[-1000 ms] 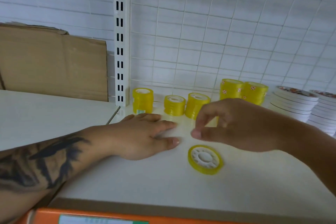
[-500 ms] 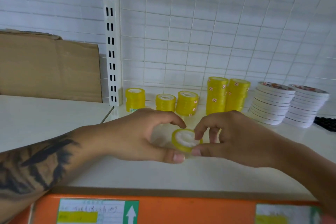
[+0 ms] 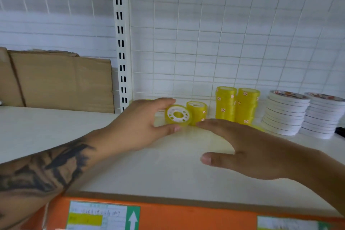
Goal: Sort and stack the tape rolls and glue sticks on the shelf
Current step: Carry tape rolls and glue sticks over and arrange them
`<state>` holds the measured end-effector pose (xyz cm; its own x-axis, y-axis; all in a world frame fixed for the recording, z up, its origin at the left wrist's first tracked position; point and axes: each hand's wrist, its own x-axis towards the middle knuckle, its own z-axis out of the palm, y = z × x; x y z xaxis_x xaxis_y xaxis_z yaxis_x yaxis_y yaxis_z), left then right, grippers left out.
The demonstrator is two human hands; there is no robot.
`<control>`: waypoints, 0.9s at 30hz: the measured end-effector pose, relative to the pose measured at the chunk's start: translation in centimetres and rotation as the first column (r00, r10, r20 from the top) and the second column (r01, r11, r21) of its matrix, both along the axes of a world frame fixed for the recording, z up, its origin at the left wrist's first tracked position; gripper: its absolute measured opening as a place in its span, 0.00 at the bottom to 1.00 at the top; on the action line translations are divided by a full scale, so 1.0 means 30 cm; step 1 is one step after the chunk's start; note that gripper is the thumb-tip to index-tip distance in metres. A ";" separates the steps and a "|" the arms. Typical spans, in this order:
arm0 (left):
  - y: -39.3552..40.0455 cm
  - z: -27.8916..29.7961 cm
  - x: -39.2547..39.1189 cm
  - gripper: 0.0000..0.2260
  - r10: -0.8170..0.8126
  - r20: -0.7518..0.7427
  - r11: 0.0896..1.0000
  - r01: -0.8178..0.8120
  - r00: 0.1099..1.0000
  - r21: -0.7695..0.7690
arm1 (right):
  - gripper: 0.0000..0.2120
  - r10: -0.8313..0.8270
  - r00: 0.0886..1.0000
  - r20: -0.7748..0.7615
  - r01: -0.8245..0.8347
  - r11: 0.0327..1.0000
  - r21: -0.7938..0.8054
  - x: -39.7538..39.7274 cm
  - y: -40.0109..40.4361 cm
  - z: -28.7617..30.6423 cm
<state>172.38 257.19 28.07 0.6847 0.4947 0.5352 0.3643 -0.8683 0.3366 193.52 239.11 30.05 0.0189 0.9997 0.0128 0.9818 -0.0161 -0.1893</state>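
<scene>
Tape rolls in yellow stand along the back of the white shelf (image 3: 168, 170), and one of them — a small yellow roll (image 3: 178, 115) with a white hub — is tilted on edge, pinched between the thumb and fingers of the left hand (image 3: 141, 127). At the far left a piece of brown cardboard (image 3: 61, 82) leans against the wall, beside a slotted white upright (image 3: 121, 43). Just right of the held roll sits a short yellow stack (image 3: 197, 111), touching or nearly touching it. The right hand (image 3: 248, 147) hovers flat over the shelf, fingers straight and holding nothing. Behind it rise two taller yellow stacks (image 3: 237, 105) — then, further right, two piles of flat white rolls (image 3: 302, 114). An orange box (image 3: 186, 216) with labels lies along the bottom edge.
</scene>
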 end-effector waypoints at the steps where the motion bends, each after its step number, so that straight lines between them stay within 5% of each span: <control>1: 0.015 0.014 0.011 0.36 0.058 -0.012 0.997 -0.057 0.998 0.052 | 0.42 -0.008 0.999 0.031 0.010 0.998 -0.067 0.014 -0.014 -0.013; 5: 0.079 0.050 0.087 0.32 0.267 -0.101 0.952 -0.247 0.958 0.178 | 0.39 -0.026 0.999 0.040 0.034 0.975 -0.219 0.031 -0.042 -0.081; 10: 0.121 0.040 0.176 0.33 0.440 -0.188 0.888 -0.393 0.878 0.239 | 0.39 -0.009 1.000 0.027 0.013 0.989 -0.149 0.046 -0.044 -0.104; 17: 0.140 0.004 0.216 0.30 0.495 -0.319 0.868 -0.441 0.808 0.228 | 0.32 0.026 1.000 -0.005 -0.026 0.992 -0.123 0.038 -0.055 -0.090; 27: 0.144 -0.018 0.229 0.31 0.456 -0.286 0.889 -0.415 0.842 0.195 | 0.32 0.038 0.998 -0.039 -0.043 0.991 -0.125 0.039 -0.053 -0.088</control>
<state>179.26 261.52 27.51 0.5550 0.7281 0.4024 0.7831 -0.6204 0.0426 194.70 237.50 27.42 -0.0236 0.9933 -0.1130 0.9745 -0.0024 -0.2244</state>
